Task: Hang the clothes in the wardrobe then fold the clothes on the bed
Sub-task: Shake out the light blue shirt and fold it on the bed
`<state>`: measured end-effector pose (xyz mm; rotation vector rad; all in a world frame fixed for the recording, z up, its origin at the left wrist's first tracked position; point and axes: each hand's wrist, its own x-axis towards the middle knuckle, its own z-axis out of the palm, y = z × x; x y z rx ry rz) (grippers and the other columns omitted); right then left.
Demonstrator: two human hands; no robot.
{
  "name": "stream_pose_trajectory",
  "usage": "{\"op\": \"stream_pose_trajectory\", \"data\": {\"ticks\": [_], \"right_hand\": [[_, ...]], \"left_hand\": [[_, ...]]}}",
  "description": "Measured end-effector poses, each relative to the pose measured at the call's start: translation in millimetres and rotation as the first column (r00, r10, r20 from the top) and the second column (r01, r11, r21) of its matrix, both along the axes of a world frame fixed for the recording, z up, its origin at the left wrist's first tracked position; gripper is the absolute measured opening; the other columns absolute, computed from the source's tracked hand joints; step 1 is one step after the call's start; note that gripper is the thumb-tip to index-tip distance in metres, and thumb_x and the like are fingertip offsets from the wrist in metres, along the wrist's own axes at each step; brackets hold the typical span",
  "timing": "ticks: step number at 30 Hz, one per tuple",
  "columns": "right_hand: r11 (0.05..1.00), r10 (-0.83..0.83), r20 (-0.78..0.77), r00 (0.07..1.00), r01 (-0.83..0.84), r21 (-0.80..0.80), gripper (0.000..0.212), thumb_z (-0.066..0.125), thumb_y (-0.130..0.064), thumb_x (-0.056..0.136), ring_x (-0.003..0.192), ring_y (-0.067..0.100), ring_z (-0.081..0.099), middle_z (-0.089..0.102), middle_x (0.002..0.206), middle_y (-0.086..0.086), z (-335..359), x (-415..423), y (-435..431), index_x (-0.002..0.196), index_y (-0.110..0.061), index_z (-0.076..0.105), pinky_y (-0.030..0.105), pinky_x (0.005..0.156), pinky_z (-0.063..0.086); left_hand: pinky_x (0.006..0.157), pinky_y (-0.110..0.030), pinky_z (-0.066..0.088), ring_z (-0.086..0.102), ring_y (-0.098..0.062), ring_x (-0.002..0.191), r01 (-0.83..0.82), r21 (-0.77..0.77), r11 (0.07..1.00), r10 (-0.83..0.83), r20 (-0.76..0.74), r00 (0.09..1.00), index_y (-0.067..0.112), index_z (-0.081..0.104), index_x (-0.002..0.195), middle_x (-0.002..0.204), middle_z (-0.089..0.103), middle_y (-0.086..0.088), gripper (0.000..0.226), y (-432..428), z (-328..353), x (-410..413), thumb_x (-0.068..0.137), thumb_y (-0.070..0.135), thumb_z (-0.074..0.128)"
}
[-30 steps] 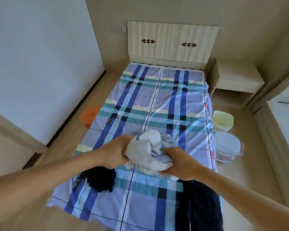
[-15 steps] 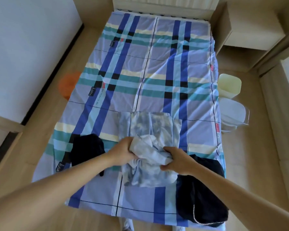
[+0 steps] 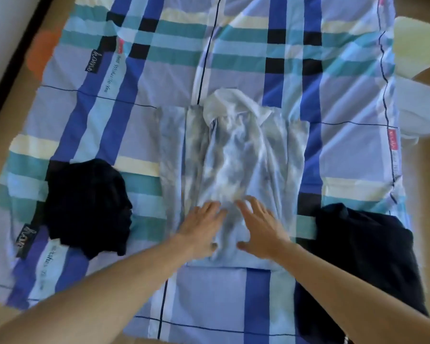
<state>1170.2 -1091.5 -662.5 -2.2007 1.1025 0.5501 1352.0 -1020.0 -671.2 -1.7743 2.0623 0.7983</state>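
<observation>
A pale blue-and-white tie-dye garment (image 3: pixel 233 155) lies spread on the plaid bedsheet (image 3: pixel 159 83), its white collar end bunched at the far side. My left hand (image 3: pixel 201 227) and my right hand (image 3: pixel 258 227) rest flat side by side on its near part, fingers straight and spread. A crumpled black garment (image 3: pixel 87 204) lies on the sheet to the left. Another dark garment (image 3: pixel 363 266) lies at the right, near the bed's edge.
An orange container (image 3: pixel 42 53) stands on the floor left of the bed. A pale yellow bin (image 3: pixel 417 43) and a clear lidded tub (image 3: pixel 417 108) stand on the floor at the right. A white wall with a dark skirting runs along the far left.
Both hands have let go of the bunched tie-dye garment, which now lies spread out on the bed. The hands now press flat on it. The view has tilted down and closer.
</observation>
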Motion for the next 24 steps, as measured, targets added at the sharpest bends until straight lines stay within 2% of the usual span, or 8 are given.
{"op": "stream_pose_trajectory", "data": {"ticks": [3,5,7,9,13,16,20,24], "right_hand": [[0.982,0.185,-0.118,0.976,-0.189,-0.022,0.130,0.086,-0.047,0.062,0.155,0.030,-0.003,-0.009,0.167,0.011,-48,-32,64,0.161,-0.019,0.006,0.053,0.123,0.013],[0.976,0.175,-0.144,0.974,-0.191,-0.104,0.131,0.092,-0.027,0.050,0.155,0.033,0.006,0.002,0.168,0.015,-66,-43,84,0.159,-0.017,0.021,0.059,0.118,0.022],[0.958,0.146,-0.116,0.982,-0.170,-0.232,0.116,0.086,-0.006,0.052,0.152,0.033,0.022,0.017,0.166,0.016,-76,-43,87,0.155,-0.016,0.034,0.061,0.114,0.030],[0.925,0.147,-0.061,0.987,-0.159,-0.344,0.095,0.076,0.003,0.059,0.145,0.032,0.038,0.035,0.159,0.015,-78,-38,80,0.147,-0.016,0.047,0.063,0.108,0.035],[0.901,0.129,0.038,0.991,-0.101,-0.423,0.060,0.066,0.009,0.065,0.113,0.028,0.069,0.065,0.133,0.008,-77,-33,60,0.120,-0.016,0.069,0.064,0.099,0.044],[0.968,0.057,-0.028,0.998,-0.062,-0.241,0.047,0.060,0.005,0.077,0.094,0.036,0.068,0.074,0.109,0.003,-52,-24,47,0.112,-0.026,0.070,0.049,0.092,0.052],[0.995,0.093,-0.110,0.990,-0.090,0.036,0.034,0.048,-0.008,0.091,0.098,0.036,0.063,0.067,0.102,0.009,-20,-22,49,0.112,-0.028,0.065,0.037,0.072,0.046],[0.891,0.191,-0.163,0.968,-0.101,0.443,0.021,0.047,-0.010,0.089,0.086,0.030,0.061,0.059,0.092,0.007,3,-35,71,0.101,-0.017,0.064,0.036,0.072,0.050]], "left_hand": [[0.118,-0.056,0.016,0.005,-0.034,0.152,0.078,0.134,0.988,-0.099,0.161,0.982,0.013,0.011,0.154,0.163,0.000,-0.014,0.109,58,-41,-23,0.073,0.046,0.077],[0.119,-0.063,0.012,0.001,-0.038,0.153,0.068,0.124,0.990,-0.098,0.254,0.962,0.013,0.005,0.156,0.165,-0.005,-0.016,0.114,77,-60,-30,0.074,0.037,0.080],[0.112,-0.061,0.032,0.026,-0.038,0.149,0.017,0.042,0.999,-0.028,0.287,0.958,0.016,0.028,0.150,0.162,0.025,-0.017,0.094,80,-72,-31,0.072,0.025,0.079],[0.095,-0.052,0.050,0.053,-0.031,0.131,0.077,-0.085,0.993,-0.054,0.247,0.968,0.020,0.056,0.127,0.142,0.055,-0.010,0.053,75,-83,-31,0.076,0.015,0.067],[0.058,-0.033,0.052,0.068,-0.023,0.091,0.094,-0.191,0.977,-0.062,0.166,0.984,0.019,0.064,0.092,0.102,0.068,-0.003,0.018,56,-80,-21,0.078,0.008,0.065],[0.054,-0.030,0.040,0.070,-0.025,0.081,0.060,-0.063,0.996,-0.053,0.100,0.994,0.022,0.064,0.099,0.087,0.069,0.002,0.034,44,-52,-14,0.074,-0.001,0.069],[0.071,-0.035,0.037,0.063,-0.036,0.105,0.011,0.119,0.993,-0.012,0.003,1.000,0.017,0.062,0.119,0.110,0.068,-0.012,0.042,39,-18,-12,0.084,-0.003,0.054],[0.066,-0.039,0.040,0.061,-0.037,0.091,0.035,0.560,0.828,0.103,-0.213,0.972,0.001,0.063,0.108,0.096,0.062,-0.014,0.027,60,14,-19,0.086,-0.006,0.049]]}}
